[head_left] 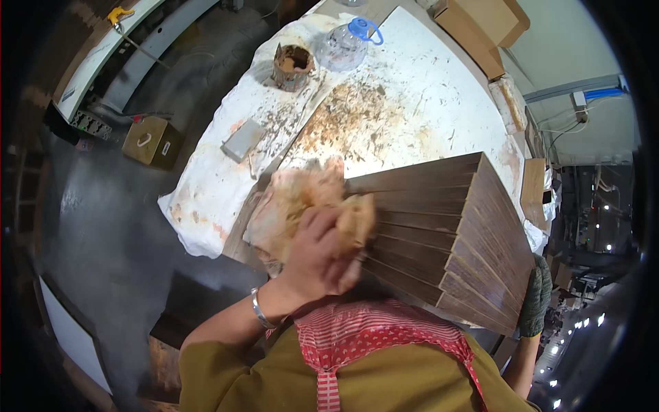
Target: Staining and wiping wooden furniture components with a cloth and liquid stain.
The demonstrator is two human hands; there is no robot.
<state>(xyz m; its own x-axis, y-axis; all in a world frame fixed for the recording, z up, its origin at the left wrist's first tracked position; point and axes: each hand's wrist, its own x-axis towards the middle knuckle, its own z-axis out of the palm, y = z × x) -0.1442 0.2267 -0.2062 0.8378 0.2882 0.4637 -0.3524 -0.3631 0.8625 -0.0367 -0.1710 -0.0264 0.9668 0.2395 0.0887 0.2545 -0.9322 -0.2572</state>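
Note:
My bare left hand (317, 257), with a silver bracelet at the wrist, is closed on a crumpled yellowish rag (358, 216). A larger stained cloth (281, 206) bunches up beside and under it. The rag is at the left end of a dark brown wooden piece (419, 206) with grooved, slat-like faces, tilted in front of me. My right hand (537, 296), in a grey-green knit glove, grips that piece's right edge; its fingertips are partly hidden.
A stained white cloth covers the table (439, 89), strewn with brown flecks. On it stand a dirty, crusted can (294, 69), a clear plastic jug (342, 49) with a blue cap, and a grey block (244, 141). Cardboard (473, 34) lies at the far right; a yellowish box (152, 141) sits left.

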